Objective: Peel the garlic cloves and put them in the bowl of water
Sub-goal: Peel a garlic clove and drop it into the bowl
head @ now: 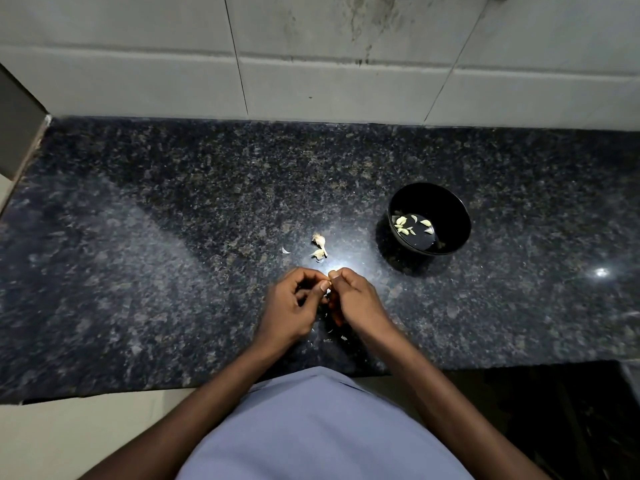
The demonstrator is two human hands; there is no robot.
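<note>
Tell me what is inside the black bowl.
The black bowl holds several pale peeled garlic cloves in water at the bottom. The bowl's near wall hides part of the bottom, so more cloves could be out of sight.

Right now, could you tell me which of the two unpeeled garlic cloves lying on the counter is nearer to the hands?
The nearer garlic clove, just beyond the fingertips; the farther clove lies behind it, towards the wall.

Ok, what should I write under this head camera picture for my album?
Both hands, left hand and right hand, peel a garlic clove near the black bowl.
</note>
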